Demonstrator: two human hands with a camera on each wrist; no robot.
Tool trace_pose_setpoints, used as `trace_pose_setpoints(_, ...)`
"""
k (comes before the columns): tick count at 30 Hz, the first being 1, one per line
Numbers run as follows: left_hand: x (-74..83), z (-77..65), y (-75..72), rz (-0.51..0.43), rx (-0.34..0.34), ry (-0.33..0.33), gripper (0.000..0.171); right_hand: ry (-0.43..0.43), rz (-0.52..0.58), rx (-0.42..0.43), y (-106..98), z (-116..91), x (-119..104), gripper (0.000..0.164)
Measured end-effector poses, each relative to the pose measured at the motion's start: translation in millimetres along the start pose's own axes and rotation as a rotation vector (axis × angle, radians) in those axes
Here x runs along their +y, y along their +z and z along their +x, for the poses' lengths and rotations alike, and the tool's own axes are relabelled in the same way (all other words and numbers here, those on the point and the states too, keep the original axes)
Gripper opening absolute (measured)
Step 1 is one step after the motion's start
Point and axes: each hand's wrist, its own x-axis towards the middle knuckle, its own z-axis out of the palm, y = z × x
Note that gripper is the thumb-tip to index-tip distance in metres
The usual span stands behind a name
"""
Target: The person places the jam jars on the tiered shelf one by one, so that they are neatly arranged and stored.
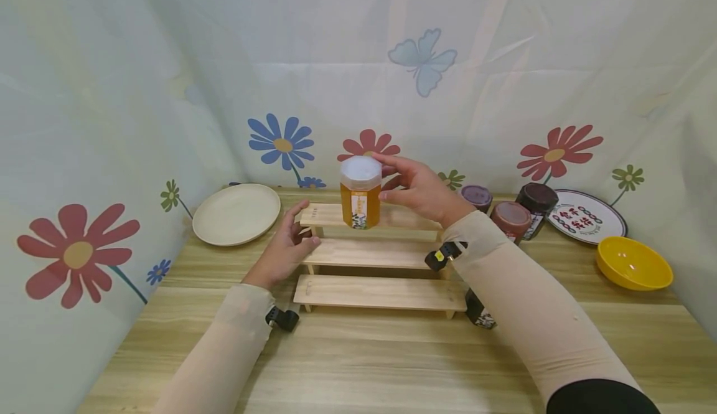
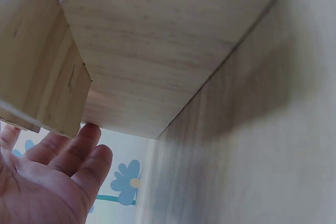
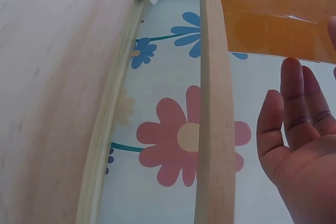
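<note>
On the top step of a three-tier wooden stand (image 1: 370, 253) is an amber honey jar (image 1: 361, 205) with a whitish lid and a label. My right hand (image 1: 417, 187) holds it from the right, index finger by the lid and thumb against the side. In the right wrist view, the jar's amber side (image 3: 278, 14) stands by the step's edge, other fingers (image 3: 292, 82) close beneath. At the stand's left end, my left hand (image 1: 282, 249) rests with fingers near the top step and thumb by the middle one. The left wrist view shows its loosely extended fingers (image 2: 79, 150) beside a wooden support.
Dark and reddish lidded jars (image 1: 511, 216) stand behind my right forearm; another dark jar (image 1: 480, 309) is by the stand's lower right. A cream plate (image 1: 236, 215) lies at left. A printed plate (image 1: 587, 216) and yellow bowl (image 1: 633, 263) are at right. A floral curtain hangs behind.
</note>
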Motion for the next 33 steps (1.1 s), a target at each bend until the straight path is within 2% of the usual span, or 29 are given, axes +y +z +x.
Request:
trace_pose_setpoints(15, -2.7, 0.3, 0.9, 0.011, 0.003, -0.001, 0.083, 0.008, -0.028, 0.010, 3.6, -1.0, -2.8, 0.074)
trace_pose_setpoints(33, -1.6, -1.2, 1.1, 0.003, -0.004, 0.027, 0.083, 0.040, 0.006, 0.042, 6.8, -2.0, -2.6, 0.071)
